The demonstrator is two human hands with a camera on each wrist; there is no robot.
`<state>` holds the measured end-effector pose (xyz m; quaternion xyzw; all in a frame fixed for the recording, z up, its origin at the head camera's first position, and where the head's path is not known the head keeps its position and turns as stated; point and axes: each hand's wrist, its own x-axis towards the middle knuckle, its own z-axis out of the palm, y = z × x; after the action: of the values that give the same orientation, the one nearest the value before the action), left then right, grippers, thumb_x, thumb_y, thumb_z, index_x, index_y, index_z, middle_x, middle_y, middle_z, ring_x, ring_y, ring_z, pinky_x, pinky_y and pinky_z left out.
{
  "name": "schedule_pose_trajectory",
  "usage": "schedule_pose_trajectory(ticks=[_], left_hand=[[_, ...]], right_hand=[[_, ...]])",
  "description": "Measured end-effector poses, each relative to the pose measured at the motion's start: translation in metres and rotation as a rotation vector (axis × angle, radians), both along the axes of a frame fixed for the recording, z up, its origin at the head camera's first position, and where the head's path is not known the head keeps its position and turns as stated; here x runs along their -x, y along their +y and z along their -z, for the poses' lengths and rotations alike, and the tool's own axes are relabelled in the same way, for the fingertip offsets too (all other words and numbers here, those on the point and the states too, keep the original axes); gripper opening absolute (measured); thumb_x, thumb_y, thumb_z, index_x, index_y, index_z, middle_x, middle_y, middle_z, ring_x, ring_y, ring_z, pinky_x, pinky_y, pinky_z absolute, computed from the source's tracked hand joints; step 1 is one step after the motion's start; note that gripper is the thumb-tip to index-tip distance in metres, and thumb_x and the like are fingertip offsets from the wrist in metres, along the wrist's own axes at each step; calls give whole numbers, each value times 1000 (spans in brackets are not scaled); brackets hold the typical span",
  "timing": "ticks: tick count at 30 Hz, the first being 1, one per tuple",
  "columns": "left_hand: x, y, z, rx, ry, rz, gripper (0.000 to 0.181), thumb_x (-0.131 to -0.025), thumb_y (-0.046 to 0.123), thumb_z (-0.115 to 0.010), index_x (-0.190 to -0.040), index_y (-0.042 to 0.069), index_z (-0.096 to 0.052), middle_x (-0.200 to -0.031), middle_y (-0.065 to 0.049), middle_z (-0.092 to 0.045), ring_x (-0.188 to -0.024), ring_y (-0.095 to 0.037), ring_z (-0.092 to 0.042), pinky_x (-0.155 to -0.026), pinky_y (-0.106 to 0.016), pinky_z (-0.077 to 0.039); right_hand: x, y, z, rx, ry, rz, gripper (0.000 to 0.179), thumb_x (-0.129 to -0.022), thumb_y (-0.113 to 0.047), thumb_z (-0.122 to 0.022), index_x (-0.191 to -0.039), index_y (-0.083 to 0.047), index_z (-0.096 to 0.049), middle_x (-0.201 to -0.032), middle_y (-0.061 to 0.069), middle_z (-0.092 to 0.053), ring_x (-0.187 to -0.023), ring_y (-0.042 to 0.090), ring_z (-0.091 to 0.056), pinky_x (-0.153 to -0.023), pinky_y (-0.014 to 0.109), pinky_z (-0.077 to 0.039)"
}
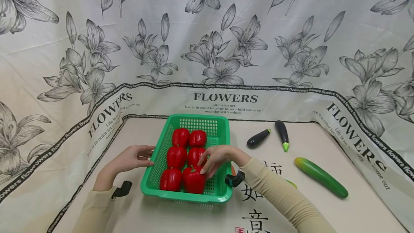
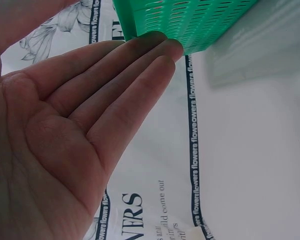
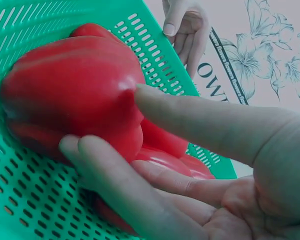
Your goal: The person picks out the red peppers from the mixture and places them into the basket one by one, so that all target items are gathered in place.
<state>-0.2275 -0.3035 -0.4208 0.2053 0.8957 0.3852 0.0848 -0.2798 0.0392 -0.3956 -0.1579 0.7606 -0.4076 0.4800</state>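
Observation:
Several red bell peppers [image 1: 176, 156] lie in two columns inside a green plastic basket [image 1: 149, 186]. My right hand [image 1: 217, 157] reaches over the basket's right side. Its thumb and fingertips touch the front right red bell pepper [image 3: 75, 85], whose green stem points up in the head view. My left hand [image 1: 134, 159] is at the basket's left rim. In the left wrist view its fingers [image 2: 135, 107] are extended, with the tips against or just beside the basket wall; contact is hard to tell.
Right of the basket lie two dark eggplants [image 1: 258, 138] and a long green cucumber-like vegetable [image 1: 320, 177]. A green item [image 1: 291, 183] is mostly hidden by my right sleeve. Flower-printed cloth [image 1: 223, 64] surrounds the table, which bears black characters [image 1: 255, 220].

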Motion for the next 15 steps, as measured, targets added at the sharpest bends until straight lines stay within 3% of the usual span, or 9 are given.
schedule_pose_trajectory(ticks=[5,15], left_hand=[[-1,0,-4,-23,-9,10,61,-84,25,-73,-134,-2,-50,-120,-16,-64,-106,-29,-64,-88,-38,-57],[-1,0,-2,-8,-3,0,61,-84,25,-73,-134,-2,-50,-120,-16,-64,-106,-28,-64,-88,-36,-56]], right_hand=[[0,2,-1,11,6,7,38,-86,-7,-69,-120,3,-57,-97,16,-71,-89,33,-71,-93,52,-48],[-1,1,0,-1,12,-16,37,-85,-12,-71,-118,0,-58,-100,17,-70,-86,32,-71,-88,50,-53]])
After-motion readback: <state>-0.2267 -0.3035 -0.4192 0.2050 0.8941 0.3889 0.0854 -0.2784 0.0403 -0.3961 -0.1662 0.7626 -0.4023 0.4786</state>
